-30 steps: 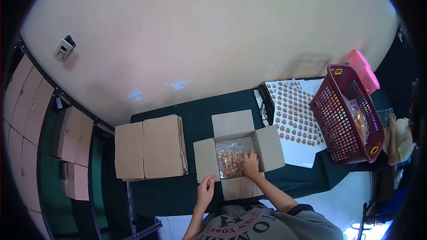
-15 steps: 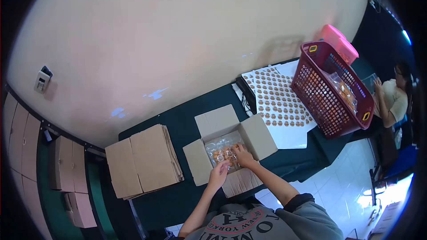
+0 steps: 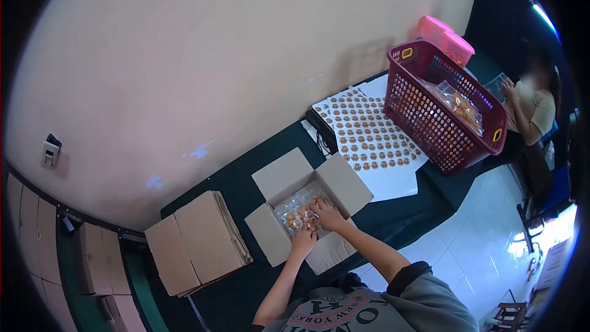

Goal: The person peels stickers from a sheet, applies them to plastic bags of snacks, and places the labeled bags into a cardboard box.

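An open cardboard box [image 3: 351,179] stands on the dark green table with its flaps folded outward. Inside it lie clear plastic bags of round orange-brown snacks [image 3: 299,217], with round labels on the plastic. My right hand [image 3: 329,216] rests on the bags at the box's right side, fingers stretched over the plastic. At the near left of the box, my left hand [image 3: 303,241] lies with its fingertips on the bag, fingers extended. Both palms face down, and neither hand grips anything that I can see.
Flattened cardboard boxes [image 3: 200,243] are stacked to the left. Sheets of round stickers [image 3: 369,129] lie beyond the box. A maroon basket [image 3: 424,120] holds more bagged snacks, beside pink containers [image 3: 458,48]. Another person [image 3: 534,107] sits at the far right.
My left hand has turned palm down and lowered onto the bag. The right hand stays on the bags, its fingers now flatter. The whole view has shifted a little.
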Motion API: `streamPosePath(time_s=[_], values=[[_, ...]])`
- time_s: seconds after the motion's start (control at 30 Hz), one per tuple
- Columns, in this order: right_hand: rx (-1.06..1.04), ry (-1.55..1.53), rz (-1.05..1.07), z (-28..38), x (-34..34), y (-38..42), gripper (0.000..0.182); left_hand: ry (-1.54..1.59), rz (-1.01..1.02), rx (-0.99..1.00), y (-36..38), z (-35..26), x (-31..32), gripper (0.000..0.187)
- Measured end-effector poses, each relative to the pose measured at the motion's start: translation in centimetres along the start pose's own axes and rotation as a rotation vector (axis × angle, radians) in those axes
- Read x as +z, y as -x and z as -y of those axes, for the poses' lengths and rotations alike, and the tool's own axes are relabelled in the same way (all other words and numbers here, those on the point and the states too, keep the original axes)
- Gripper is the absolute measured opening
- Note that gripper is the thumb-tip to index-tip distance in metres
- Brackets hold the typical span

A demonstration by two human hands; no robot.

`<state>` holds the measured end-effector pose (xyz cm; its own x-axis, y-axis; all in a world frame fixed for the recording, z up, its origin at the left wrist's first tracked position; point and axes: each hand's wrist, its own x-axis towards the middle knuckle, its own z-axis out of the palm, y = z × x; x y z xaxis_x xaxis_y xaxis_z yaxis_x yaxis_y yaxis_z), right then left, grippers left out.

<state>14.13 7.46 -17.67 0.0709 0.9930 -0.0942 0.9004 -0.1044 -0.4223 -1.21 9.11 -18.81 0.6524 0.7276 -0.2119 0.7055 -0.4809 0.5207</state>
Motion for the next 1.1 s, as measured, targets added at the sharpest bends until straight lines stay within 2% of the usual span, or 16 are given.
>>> streamPosePath(time_s=[0.23,0.4,0.53,0.6,0.67,0.7,0.73,0.8,0.83,0.9,0.93,1.0,1.03,1.1], values=[[-0.052,-0.007,-0.183,0.3,0.3,-0.3,0.051,-0.089,0.096,-0.068,0.4,-1.2,-1.4,0.030],[-0.023,0.127,-0.057,0.5,-0.5,-0.1,0.058,0.001,0.082,-0.111,0.4,-1.8,-1.7,0.031],[0.003,0.051,-0.104,0.1,0.6,-0.3,0.058,0.046,0.079,-0.168,0.1,-1.7,-1.5,0.033],[-0.007,-0.016,-0.141,0.2,0.4,0.2,0.055,0.045,0.037,-0.124,0.9,-0.9,-1.5,0.033],[-0.017,-0.088,-0.028,-0.1,-0.8,1.0,0.050,0.079,-0.023,-0.123,0.4,-1.6,-1.4,0.034],[-0.165,-0.117,-0.092,-0.3,-2.0,1.6,0.046,0.040,-0.123,-0.161,0.7,-2.4,-1.5,0.033],[-0.316,-0.143,-0.157,-0.2,-3.4,2.2,0.042,0.028,-0.125,-0.145,0.6,-2.2,-1.1,0.033],[-0.423,-0.210,-0.386,-0.5,-4.8,3.7,0.034,0.171,-0.218,-0.160,0.2,-1.1,0.0,0.030],[-0.422,-0.208,-0.400,-0.7,-6.3,4.9,0.034,0.163,-0.221,-0.148,0.2,-1.2,0.0,0.030],[-0.153,-0.615,-0.173,-1.8,-9.5,7.6,0.028,0.240,-0.319,-0.115,1.0,-2.4,-0.5,0.025],[-0.153,-0.616,-0.184,-3.1,-10.5,8.5,0.028,0.234,-0.319,-0.106,1.1,-2.9,-0.3,0.025],[-0.054,-0.774,-0.285,-5.9,-12.3,10.3,0.024,0.405,-0.597,-0.032,1.1,-4.4,0.4,0.021],[0.028,-0.778,-0.261,-6.9,-14.4,11.3,0.022,0.400,-0.593,-0.028,1.1,-6.3,0.0,0.021],[0.151,-0.741,-0.225,-9.8,-17.4,12.5,0.021,0.397,-0.729,-0.043,0.9,-11.1,-1.1,0.018]])
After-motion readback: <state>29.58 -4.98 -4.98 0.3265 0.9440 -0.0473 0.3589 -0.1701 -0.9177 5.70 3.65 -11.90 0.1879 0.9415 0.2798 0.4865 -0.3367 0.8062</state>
